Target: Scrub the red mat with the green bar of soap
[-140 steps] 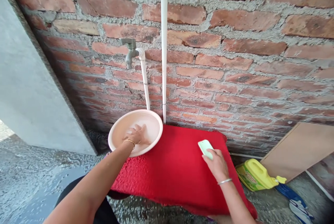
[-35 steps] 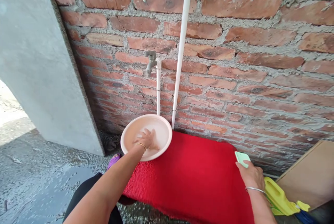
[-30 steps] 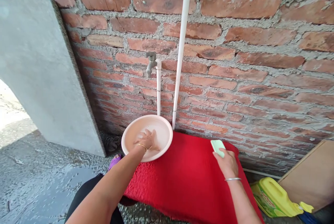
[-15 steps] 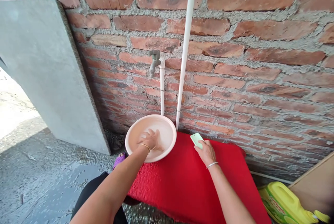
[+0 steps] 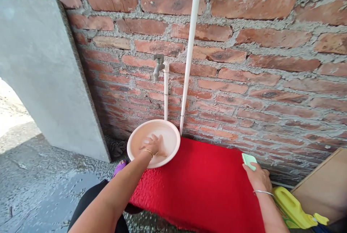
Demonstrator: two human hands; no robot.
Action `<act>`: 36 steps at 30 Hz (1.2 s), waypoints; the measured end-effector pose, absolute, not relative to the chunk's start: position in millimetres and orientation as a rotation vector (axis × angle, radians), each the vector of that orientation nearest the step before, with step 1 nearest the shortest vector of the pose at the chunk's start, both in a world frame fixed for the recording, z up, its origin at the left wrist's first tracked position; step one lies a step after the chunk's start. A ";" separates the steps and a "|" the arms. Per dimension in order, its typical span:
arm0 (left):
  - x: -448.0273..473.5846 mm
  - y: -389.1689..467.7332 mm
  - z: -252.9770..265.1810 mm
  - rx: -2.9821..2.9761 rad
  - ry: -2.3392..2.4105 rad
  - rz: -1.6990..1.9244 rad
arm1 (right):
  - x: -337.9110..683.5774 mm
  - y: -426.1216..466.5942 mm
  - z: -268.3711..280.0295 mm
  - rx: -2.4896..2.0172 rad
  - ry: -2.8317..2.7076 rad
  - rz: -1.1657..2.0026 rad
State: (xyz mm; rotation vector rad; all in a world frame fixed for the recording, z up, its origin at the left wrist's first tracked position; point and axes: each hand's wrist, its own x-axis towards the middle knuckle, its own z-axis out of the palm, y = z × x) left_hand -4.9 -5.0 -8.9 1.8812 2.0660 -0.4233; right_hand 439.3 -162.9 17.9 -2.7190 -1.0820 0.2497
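A pale pink basin [image 5: 176,150] stands on the left end of a red cloth [image 5: 200,186], with water in it. Down in the basin, my left hand [image 5: 152,144] has its fingers spread, partly under the water, and grips nothing. At the cloth's far right edge, my right hand [image 5: 257,177] is closed around a pale green flat block with rounded corners [image 5: 248,160]. Its exact kind is unclear. The cloth looks fuzzy and wrinkled near the basin and smoother toward the right.
A tap [image 5: 158,67] on a white pipe rises behind the basin, against a brick wall [image 5: 222,55]. A grey slab [image 5: 51,70] leans at left over wet ground. A yellow jug [image 5: 294,207] and a brown board [image 5: 322,189] stand at right.
My right hand has moved right across the red cloth to its right edge, carrying the pale green block. My left hand has stayed in the basin. The view has shifted slightly.
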 end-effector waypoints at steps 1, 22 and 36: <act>-4.9 -4.8 -9.2 1.884 2.068 -0.435 | 423.0 -159.9 16.0 -2.676 -1.140 0.259; -2.2 -8.5 -2.5 1.884 2.061 -0.503 | 324.0 -157.2 -18.0 -2.366 -1.595 0.203; -0.3 -10.4 4.1 1.872 2.018 -0.415 | 368.8 -192.9 -41.3 -2.151 -1.469 0.157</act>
